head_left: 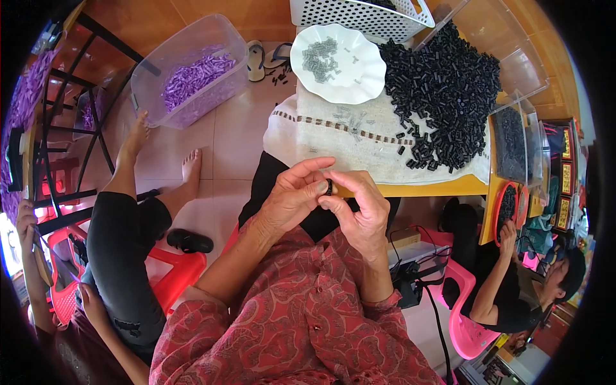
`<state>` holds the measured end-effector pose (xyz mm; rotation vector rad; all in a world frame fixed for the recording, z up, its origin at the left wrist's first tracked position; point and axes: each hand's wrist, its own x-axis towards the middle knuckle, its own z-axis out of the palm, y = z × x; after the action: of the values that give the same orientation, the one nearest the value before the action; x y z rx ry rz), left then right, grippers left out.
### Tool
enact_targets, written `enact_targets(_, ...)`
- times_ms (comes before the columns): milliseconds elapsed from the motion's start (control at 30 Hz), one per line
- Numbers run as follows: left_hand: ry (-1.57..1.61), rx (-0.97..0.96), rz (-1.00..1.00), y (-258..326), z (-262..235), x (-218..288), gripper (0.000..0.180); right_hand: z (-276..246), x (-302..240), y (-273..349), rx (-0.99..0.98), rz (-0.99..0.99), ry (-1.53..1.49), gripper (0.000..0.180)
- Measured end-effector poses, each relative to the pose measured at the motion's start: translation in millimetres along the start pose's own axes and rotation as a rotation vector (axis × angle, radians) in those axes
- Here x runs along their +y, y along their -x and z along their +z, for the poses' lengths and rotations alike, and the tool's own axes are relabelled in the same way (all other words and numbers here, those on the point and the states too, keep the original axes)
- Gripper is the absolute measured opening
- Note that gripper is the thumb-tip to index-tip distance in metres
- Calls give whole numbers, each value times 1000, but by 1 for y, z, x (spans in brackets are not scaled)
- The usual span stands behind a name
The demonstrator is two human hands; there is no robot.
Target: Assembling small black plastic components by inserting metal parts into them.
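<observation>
Left hand (292, 199): raised over the lap, just off the near edge of the table (443, 188); thumb and forefinger closed in a pinch on a small black piece.
Right hand (363, 218): facing the left one, thumb and forefinger slightly parted around the same piece; whether they press on it, I cannot tell.
Small black piece (330, 187): between the fingertips of the two hands, largely covered by them.
Black heap (446, 90): many short black cylinders on the right of the table, some strays spilling to its left.
Cloth (285, 136): pale, with a brown checked stripe, spread under the heap.
White plate (370, 86): scalloped, far on the cloth and left of the heap, bearing clear pieces (319, 59); more clear ones lie on the cloth nearer.
White basket (353, 20): perforated, beyond the plate.
Plastic tub (221, 96): on the floor to the far left, with purple pieces (192, 77) inside.
Co-worker's hand (507, 240): on the right, at a red tray (498, 221) of dark pieces.
</observation>
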<state>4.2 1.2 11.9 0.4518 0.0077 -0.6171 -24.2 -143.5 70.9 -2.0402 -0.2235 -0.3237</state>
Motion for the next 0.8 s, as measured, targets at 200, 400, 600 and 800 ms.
enact_targets(200, -5, -39, 2, 1, -5, -3, 33, 0, 2, 1, 16, -3, 18, 33)
enact_targets(400, -19, -147, -27, 0, -4, 0, 42, -5, -1, -1, 71, -23, 29, 36)
enact_targets(600, -263, -100, -7, 2, -5, 0, 50, -7, 3, 1, 72, -29, 35, 35)
enact_targets(800, -302, -110, 81, 3, -7, -4, 46, -5, 4, 2, 90, -53, -8, 33)
